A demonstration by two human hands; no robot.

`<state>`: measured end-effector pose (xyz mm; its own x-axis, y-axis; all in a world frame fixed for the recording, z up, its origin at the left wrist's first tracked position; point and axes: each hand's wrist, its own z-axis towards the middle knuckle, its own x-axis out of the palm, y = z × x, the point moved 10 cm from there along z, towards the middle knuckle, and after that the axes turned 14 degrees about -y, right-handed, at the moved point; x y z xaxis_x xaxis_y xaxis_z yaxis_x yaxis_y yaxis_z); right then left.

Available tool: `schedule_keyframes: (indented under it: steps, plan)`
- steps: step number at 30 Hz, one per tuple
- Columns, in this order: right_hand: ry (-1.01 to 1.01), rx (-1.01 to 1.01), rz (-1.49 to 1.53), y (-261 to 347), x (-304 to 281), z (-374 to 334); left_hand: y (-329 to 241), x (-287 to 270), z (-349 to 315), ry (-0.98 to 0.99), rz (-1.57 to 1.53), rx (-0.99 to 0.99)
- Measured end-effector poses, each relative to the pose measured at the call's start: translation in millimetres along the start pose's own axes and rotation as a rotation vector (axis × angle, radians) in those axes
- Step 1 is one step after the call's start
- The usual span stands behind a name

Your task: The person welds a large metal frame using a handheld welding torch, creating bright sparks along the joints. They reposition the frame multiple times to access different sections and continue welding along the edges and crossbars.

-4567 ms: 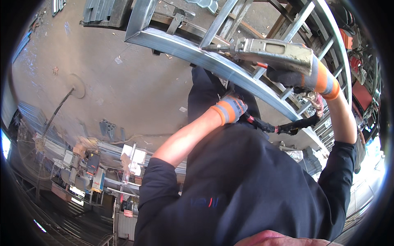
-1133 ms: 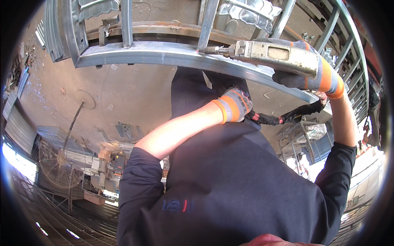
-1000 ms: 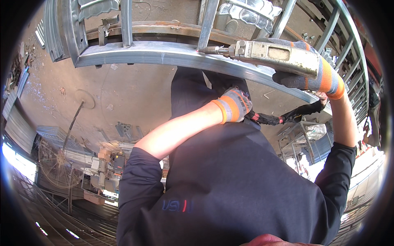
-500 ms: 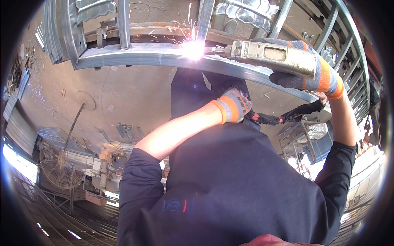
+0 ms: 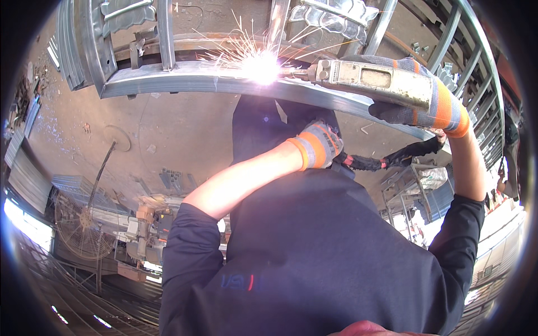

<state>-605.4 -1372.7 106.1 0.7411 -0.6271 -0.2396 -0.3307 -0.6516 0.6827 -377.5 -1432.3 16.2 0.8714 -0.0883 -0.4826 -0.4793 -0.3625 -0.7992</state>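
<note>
My right hand, in a grey and orange glove, is wrapped round a worn, pale metal welding gun. The gun's nozzle points left at a joint between a lengthwise bar and an upright of a shiny metal frame. A white-pink glare with flying sparks hides the joint and the nozzle's tip. At my waist, my left hand, gloved alike, is closed with its fingers turned away. Beside it a black cable with red bands runs right, toward my right wrist; whether the left hand grips it is hidden.
Wavy-edged sheet metal pieces lie beyond the bar. More barred framing curves along the right. A fan with a wire cage stands at lower left, near a stack of metal profiles. A metal rack is at my right.
The sparks have spread wider, and the glare sits slightly further left. The frame has shifted a little in view. Both hands keep nearly the same places.
</note>
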Motion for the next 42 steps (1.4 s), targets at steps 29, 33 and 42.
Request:
schedule_keyframes:
  steps: [29, 33, 42]
  plan:
    - [-0.115, -0.249, -0.052, 2, -29, -12, -4, -9, 7, -0.007, -0.06, 0.035]
    - [-0.216, 0.056, 0.055, -16, -48, -34, -15, -23, 11, -0.032, -0.082, 0.076]
    - [-0.185, -0.295, -0.164, -53, -62, -79, -44, 1, 85, -0.021, -0.226, -0.06]
